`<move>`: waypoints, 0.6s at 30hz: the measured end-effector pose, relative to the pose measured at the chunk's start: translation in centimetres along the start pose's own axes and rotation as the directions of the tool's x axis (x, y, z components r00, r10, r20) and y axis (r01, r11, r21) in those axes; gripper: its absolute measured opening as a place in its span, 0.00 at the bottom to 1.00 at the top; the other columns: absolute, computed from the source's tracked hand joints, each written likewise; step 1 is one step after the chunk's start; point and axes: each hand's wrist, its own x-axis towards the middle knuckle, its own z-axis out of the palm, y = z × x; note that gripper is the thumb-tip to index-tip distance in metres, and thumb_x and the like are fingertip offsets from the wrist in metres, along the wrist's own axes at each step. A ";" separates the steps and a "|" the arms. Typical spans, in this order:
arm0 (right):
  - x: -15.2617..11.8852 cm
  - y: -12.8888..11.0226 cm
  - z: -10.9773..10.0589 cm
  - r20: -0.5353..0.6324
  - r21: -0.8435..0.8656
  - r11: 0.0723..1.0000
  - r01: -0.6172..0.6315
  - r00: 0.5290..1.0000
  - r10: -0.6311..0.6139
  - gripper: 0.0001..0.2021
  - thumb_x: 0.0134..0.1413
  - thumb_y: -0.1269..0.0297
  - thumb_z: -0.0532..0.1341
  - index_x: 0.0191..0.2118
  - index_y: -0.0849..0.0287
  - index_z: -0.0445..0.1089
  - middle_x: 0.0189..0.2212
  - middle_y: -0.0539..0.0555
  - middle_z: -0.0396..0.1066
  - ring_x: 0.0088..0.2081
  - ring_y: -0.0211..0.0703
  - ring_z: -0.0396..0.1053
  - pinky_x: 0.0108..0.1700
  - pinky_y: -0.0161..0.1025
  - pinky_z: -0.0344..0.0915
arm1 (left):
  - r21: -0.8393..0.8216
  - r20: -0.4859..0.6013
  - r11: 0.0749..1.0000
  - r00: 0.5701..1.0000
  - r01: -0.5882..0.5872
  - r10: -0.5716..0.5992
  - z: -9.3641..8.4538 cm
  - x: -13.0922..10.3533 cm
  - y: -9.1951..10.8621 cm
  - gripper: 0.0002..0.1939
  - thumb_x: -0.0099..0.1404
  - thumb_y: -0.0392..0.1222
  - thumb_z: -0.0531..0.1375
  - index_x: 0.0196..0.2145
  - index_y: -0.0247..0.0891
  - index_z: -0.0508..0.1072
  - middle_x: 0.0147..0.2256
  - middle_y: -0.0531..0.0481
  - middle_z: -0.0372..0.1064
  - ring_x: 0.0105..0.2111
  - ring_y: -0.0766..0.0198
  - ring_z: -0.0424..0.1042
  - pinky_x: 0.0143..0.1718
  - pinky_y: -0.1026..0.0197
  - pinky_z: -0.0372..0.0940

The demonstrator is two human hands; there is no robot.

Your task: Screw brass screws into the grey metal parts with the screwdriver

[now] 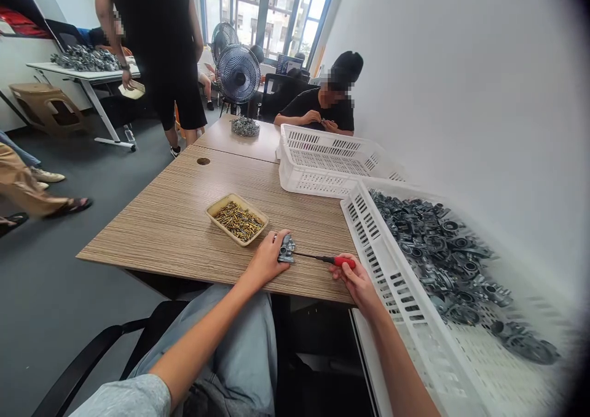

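Note:
On the wood-grain table (170, 202), near its front edge, my left hand (266, 260) grips a small grey metal part (286, 249). My right hand (357, 280) holds a screwdriver (342, 261) by its red handle. The dark shaft points left and its tip meets the right side of the metal part. Just beyond my left hand sits a cream tray (212, 216) of small brass-coloured pieces (237, 220).
A white crate (387, 263) of grey metal parts stands at the right, with another white crate (308, 180) behind it. Across the table a person in black (295, 107) sits working. Another person (157, 48) stands at the left. A small pile of parts (245, 127) lies farther back.

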 end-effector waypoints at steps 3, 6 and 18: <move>0.1 0.2 -0.3 -0.025 0.055 0.998 0.008 1.000 -0.006 0.17 0.57 0.48 0.72 0.45 0.50 0.73 0.36 0.53 0.77 0.35 0.45 0.73 0.39 0.42 0.70 | -0.002 -0.006 1.000 1.000 -0.005 0.005 0.1 0.0 -0.1 0.44 0.55 0.32 0.65 0.67 0.46 0.56 0.53 0.44 0.62 0.53 0.52 0.67 0.58 0.49 0.66; 0.1 0.4 -0.5 -0.044 0.103 0.994 0.020 0.999 -0.015 0.17 0.56 0.49 0.72 0.45 0.50 0.74 0.37 0.53 0.77 0.38 0.46 0.74 0.38 0.41 0.69 | -0.005 -0.012 1.000 1.000 -0.013 0.013 0.2 0.1 -0.2 0.44 0.55 0.32 0.65 0.66 0.47 0.56 0.53 0.45 0.62 0.53 0.52 0.67 0.59 0.50 0.65; 0.2 0.5 -0.7 -0.063 0.099 0.995 0.013 0.998 -0.007 0.16 0.55 0.48 0.73 0.44 0.50 0.75 0.37 0.53 0.76 0.38 0.47 0.74 0.38 0.42 0.70 | -0.009 -0.001 1.000 1.000 0.005 -0.005 0.1 0.1 -0.2 0.45 0.55 0.32 0.66 0.67 0.46 0.56 0.54 0.44 0.62 0.54 0.52 0.67 0.59 0.50 0.65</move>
